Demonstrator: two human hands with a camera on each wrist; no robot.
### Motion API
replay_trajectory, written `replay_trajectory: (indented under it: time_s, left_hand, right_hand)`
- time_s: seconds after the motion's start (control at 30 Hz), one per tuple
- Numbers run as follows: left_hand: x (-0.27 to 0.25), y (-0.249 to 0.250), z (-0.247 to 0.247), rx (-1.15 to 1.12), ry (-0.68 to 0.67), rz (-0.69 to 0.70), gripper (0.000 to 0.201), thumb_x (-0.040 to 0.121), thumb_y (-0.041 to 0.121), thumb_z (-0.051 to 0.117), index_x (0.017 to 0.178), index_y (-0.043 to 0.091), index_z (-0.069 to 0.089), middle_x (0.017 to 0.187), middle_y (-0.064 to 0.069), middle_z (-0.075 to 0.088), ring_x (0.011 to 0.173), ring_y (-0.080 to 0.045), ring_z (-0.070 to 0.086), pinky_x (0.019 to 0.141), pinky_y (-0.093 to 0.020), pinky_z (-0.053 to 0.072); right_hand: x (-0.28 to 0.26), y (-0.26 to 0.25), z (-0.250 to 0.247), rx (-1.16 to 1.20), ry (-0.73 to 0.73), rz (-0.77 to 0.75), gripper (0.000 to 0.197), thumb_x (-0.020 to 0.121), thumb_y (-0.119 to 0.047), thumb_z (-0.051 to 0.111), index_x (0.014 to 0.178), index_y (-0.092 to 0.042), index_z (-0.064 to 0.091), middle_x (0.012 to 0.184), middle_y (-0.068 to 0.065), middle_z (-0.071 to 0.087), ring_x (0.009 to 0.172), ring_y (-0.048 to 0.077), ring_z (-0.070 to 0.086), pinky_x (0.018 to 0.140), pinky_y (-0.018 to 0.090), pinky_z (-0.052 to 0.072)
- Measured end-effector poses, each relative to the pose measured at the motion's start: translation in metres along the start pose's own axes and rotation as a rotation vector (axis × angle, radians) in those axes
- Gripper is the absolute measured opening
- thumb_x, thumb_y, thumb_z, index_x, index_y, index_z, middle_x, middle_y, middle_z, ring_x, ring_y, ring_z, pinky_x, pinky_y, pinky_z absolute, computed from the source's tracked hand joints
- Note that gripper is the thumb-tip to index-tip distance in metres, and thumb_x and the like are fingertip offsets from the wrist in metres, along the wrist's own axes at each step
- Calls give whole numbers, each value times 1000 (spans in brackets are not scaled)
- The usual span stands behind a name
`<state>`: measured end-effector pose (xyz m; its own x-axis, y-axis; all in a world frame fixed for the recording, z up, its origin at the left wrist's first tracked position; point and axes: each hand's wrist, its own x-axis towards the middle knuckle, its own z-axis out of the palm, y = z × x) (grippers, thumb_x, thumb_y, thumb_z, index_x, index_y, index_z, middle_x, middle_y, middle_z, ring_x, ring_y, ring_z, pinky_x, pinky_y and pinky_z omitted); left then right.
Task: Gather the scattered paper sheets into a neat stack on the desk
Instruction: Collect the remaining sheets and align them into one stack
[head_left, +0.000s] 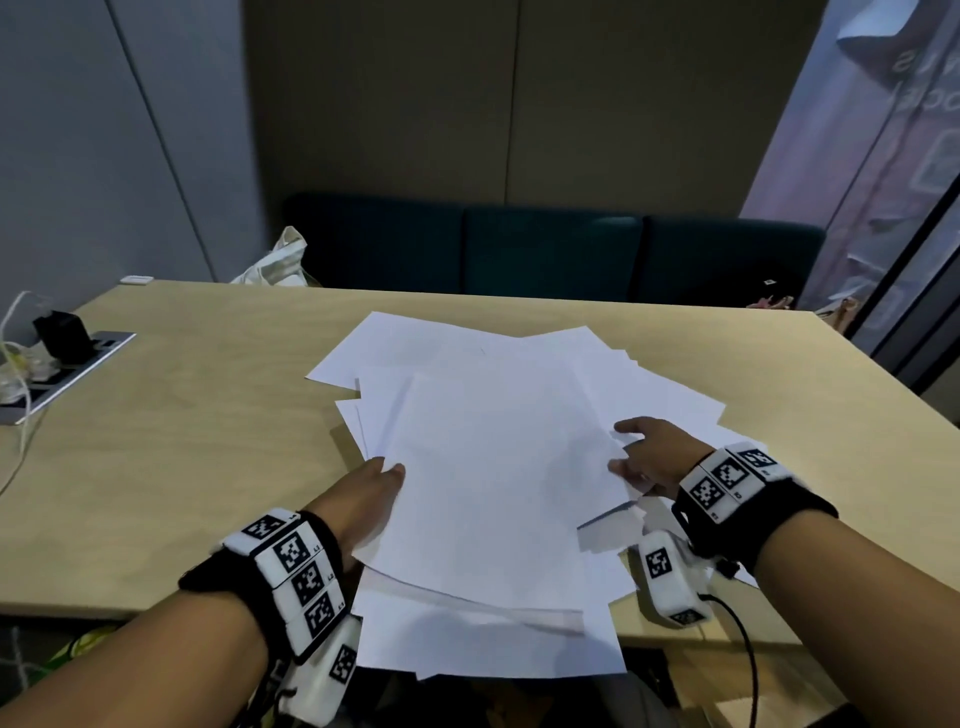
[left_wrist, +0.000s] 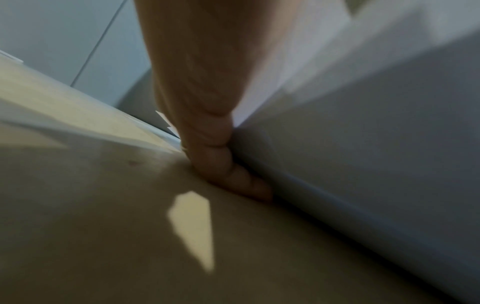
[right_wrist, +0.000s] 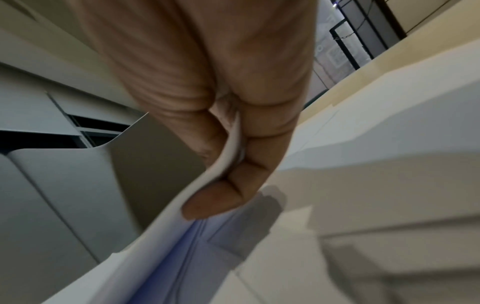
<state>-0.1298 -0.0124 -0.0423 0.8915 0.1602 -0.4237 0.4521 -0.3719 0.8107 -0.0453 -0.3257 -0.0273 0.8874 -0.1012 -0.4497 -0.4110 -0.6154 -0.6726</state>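
Several white paper sheets (head_left: 493, 457) lie fanned in a loose pile on the wooden desk (head_left: 208, 415). A top bundle is raised a little above the rest. My left hand (head_left: 374, 483) grips the bundle's left edge, thumb on top, with the fingers (left_wrist: 215, 160) curled against the paper (left_wrist: 363, 144). My right hand (head_left: 649, 457) pinches the bundle's right edge. In the right wrist view the thumb and fingers (right_wrist: 233, 195) clamp the bent sheet edge (right_wrist: 230, 148), and the lower sheets (right_wrist: 389, 144) spread beneath. The nearest sheets (head_left: 493, 649) overhang the desk's front edge.
A recessed socket panel (head_left: 104, 348) with a black charger (head_left: 65, 332) and white cables (head_left: 15, 384) sits at the desk's left edge. Behind the desk are a white bag (head_left: 275, 265) and a dark bench (head_left: 545, 249). Bare desk lies left of the pile.
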Motion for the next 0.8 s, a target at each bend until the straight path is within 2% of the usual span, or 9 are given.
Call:
replay_trajectory:
  time_s: [0.1,0.17,0.2,0.3,0.43,0.5,0.63,0.7,0.8]
  left_hand:
    - [3,-3,2,-44,4,-11,35,101,33,37,134,24,42,131,0,44,122,-23,41,111,-43,32]
    - [7,-6,2,-45,6,-40,6,100,30,40,98,34,44,108,3,43,106,-19,36,98,-38,35]
    - [7,-6,3,-63,15,-58,7,97,29,43,90,27,44,101,-1,43,99,-20,38,92,-37,37]
    - [6,-8,6,-98,70,-55,41,83,27,58,118,15,40,98,-6,53,84,-23,54,84,-37,49]
    - [8,-13,7,-172,79,-2,101,80,2,67,150,25,-1,129,3,44,108,-21,55,94,-39,48]
    - [14,-17,5,-140,90,10,112,68,6,74,151,22,0,144,2,39,122,-23,51,101,-43,44]
    - [21,-18,6,-161,37,12,94,74,-6,69,150,14,18,146,-1,42,133,-27,43,111,-40,33]
    - [21,-15,8,-135,52,-2,87,81,-8,64,150,14,16,136,4,39,133,-26,40,111,-38,32]
    - [18,-12,11,-115,87,-20,78,84,-6,62,147,11,20,126,-2,44,115,-23,45,98,-33,39]
  right_hand:
    - [-17,9,3,-36,-37,-25,50,88,-2,61,135,-13,47,94,22,70,44,18,47,50,26,40]
    - [-35,11,13,-7,-110,-34,45,90,0,60,131,-13,50,66,9,68,34,12,39,43,23,34]
    - [-46,11,18,14,-154,-42,42,90,2,59,129,-12,51,52,1,59,34,10,39,42,22,33]
    - [-60,11,37,39,-211,-111,34,90,4,57,121,-10,55,52,-3,52,43,11,44,43,20,36]
    - [-57,8,39,-76,-281,-125,38,93,-9,57,131,-6,52,68,8,57,51,16,48,49,22,41]
    - [-41,0,18,-33,-238,-106,34,92,-13,61,125,-5,53,75,14,62,56,23,57,52,28,52]
    - [17,-3,-54,-431,228,-65,54,83,-30,71,129,-7,54,122,15,63,110,31,61,93,35,49]
    - [37,3,-81,-631,285,-11,68,80,-45,71,135,-11,50,131,17,57,114,35,58,96,38,49]
    - [51,12,-94,-980,196,103,66,82,-50,62,140,-55,31,132,16,53,107,35,61,84,36,53]
